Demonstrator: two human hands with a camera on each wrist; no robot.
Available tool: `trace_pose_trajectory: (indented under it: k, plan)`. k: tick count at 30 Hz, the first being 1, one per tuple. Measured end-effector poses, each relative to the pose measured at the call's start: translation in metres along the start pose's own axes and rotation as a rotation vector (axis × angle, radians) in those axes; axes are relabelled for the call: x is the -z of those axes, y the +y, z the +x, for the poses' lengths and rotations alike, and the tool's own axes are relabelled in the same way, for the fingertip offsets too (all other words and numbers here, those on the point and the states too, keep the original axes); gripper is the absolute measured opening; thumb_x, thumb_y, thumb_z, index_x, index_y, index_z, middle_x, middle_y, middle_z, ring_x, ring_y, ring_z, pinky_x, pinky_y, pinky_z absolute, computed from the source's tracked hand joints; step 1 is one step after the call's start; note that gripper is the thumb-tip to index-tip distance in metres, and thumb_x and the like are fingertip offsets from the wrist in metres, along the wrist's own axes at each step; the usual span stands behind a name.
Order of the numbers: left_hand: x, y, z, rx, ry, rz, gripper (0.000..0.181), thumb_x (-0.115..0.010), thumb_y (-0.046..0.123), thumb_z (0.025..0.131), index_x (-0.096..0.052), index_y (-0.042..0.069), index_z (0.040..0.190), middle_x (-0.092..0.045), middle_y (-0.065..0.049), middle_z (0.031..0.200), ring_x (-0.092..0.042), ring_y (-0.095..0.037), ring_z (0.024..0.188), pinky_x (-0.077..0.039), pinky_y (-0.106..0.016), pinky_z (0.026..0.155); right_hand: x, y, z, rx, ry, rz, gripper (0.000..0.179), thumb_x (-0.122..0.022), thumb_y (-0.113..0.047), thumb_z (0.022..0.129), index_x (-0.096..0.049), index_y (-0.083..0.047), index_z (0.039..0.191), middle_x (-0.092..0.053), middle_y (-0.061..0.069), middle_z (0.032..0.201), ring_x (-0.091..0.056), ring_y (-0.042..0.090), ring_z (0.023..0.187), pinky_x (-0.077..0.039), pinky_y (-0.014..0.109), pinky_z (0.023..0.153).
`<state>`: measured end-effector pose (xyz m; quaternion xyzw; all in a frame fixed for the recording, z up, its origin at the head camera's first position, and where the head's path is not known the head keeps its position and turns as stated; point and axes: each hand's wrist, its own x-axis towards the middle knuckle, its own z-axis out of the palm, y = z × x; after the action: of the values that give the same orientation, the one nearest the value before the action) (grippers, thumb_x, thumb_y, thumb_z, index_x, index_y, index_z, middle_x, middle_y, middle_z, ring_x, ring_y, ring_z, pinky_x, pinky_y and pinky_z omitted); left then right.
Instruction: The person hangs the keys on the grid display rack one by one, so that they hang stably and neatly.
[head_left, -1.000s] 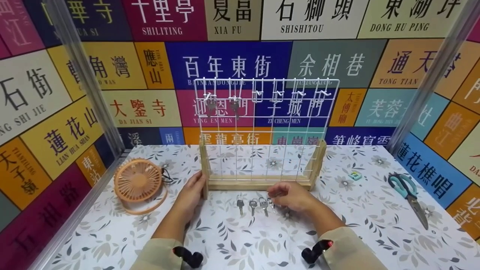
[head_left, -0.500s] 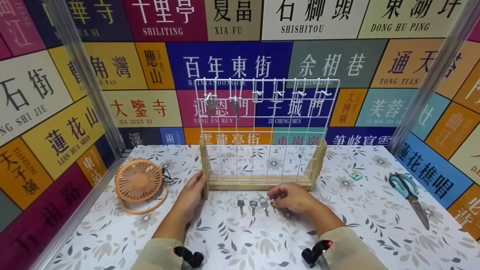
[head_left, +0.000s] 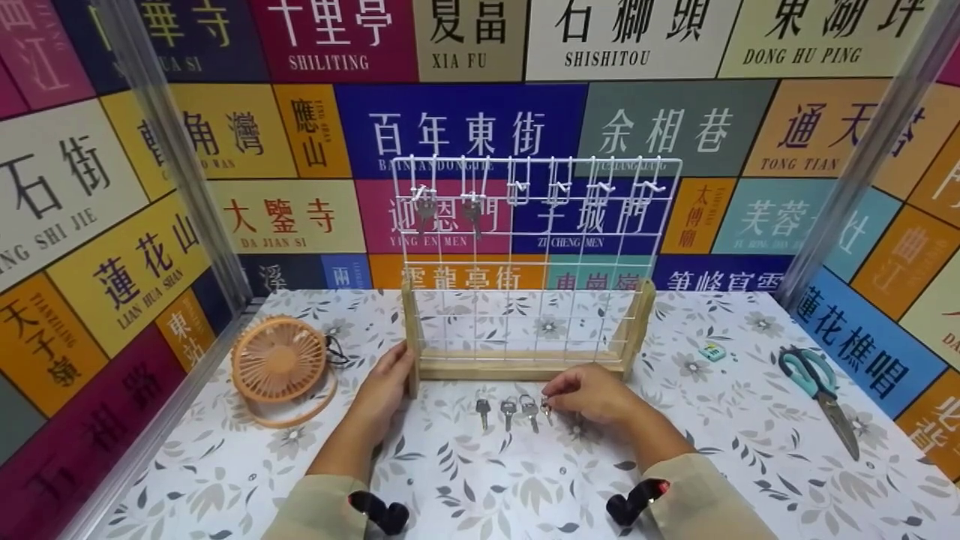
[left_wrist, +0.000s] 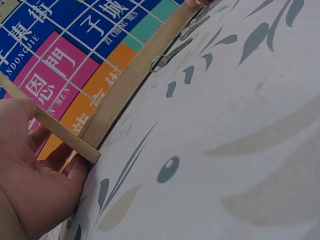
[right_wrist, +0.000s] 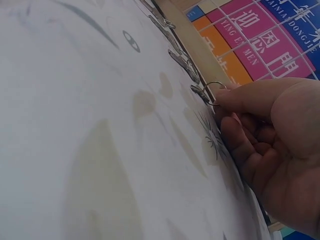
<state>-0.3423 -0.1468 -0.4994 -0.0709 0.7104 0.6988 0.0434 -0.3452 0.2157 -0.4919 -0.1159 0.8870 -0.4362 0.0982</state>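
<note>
A white wire rack (head_left: 525, 262) stands on a wooden base (head_left: 517, 370), with white hooks along its top. Keys (head_left: 471, 211) hang from the two leftmost hooks. My left hand (head_left: 381, 390) grips the base's wooden side post (left_wrist: 67, 136) at the left, thumb on one side and fingers on the other. In front of the base, several keys (head_left: 508, 411) with rings lie in a row. At the row's right end my right hand (head_left: 596, 394) pinches the ring (right_wrist: 215, 85) of the last key (right_wrist: 200, 93) between thumb and forefinger.
An orange fan (head_left: 279, 364) stands at the left of the flower-patterned table (head_left: 480, 495). On the right lie teal-handled scissors (head_left: 819, 390) and a small green-and-white item (head_left: 712, 351). Sign-printed walls (head_left: 457, 120) enclose the back and sides.
My right fingers have closed on the rightmost key's ring, and more of that key shows now. The left hand keeps its place on the post.
</note>
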Motion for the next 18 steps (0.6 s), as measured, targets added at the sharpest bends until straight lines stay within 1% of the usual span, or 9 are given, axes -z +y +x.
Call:
trace_pose_trajectory:
  k: [5, 8, 10, 14, 18]
  plan:
    - [0.001, -0.001, 0.0, 0.006, -0.002, 0.007, 0.065, -0.057, 0.057, 0.108, -0.042, 0.031, 0.165, -0.043, -0.005, 0.172, -0.031, -0.032, 0.164, -0.022, -0.054, 0.136, 0.0, -0.003, -0.001, -0.019, 0.01, -0.03, 0.015, -0.085, -0.019, 0.092, -0.084, -0.014, 0.105, -0.079, 0.0, 0.098, -0.065, 0.013, 0.082, -0.053, 0.028, 0.072]
    - [0.001, -0.001, 0.0, 0.003, -0.004, 0.011, 0.066, -0.056, 0.058, 0.107, -0.042, 0.031, 0.165, -0.042, -0.004, 0.172, -0.031, -0.032, 0.164, -0.021, -0.055, 0.136, 0.0, -0.005, -0.002, -0.023, 0.017, -0.019, 0.015, -0.085, -0.02, 0.092, -0.084, -0.013, 0.106, -0.078, 0.0, 0.096, -0.064, 0.013, 0.081, -0.053, 0.028, 0.071]
    - [0.001, -0.001, 0.0, 0.0, -0.004, 0.015, 0.066, -0.056, 0.058, 0.107, -0.042, 0.031, 0.165, -0.042, -0.005, 0.172, -0.032, -0.032, 0.164, -0.021, -0.055, 0.136, 0.0, -0.006, -0.002, -0.034, 0.019, 0.011, 0.016, -0.084, -0.02, 0.093, -0.083, -0.012, 0.107, -0.078, 0.0, 0.095, -0.065, 0.013, 0.081, -0.054, 0.027, 0.072]
    - [0.002, -0.002, -0.001, -0.02, -0.011, 0.024, 0.066, -0.055, 0.057, 0.108, -0.041, 0.029, 0.166, -0.043, -0.007, 0.171, -0.034, -0.034, 0.162, -0.023, -0.055, 0.135, 0.0, -0.01, -0.002, -0.052, 0.02, 0.108, 0.02, -0.083, -0.018, 0.094, -0.082, -0.008, 0.112, -0.078, 0.002, 0.095, -0.069, 0.013, 0.082, -0.057, 0.027, 0.073]
    - [0.001, -0.002, -0.001, -0.032, -0.029, 0.014, 0.068, -0.055, 0.057, 0.109, -0.038, 0.027, 0.167, -0.043, -0.009, 0.171, -0.035, -0.034, 0.162, -0.024, -0.054, 0.135, 0.003, -0.016, -0.004, -0.023, 0.033, 0.173, 0.023, -0.082, -0.016, 0.095, -0.081, -0.005, 0.115, -0.079, 0.002, 0.098, -0.071, 0.012, 0.083, -0.061, 0.028, 0.077]
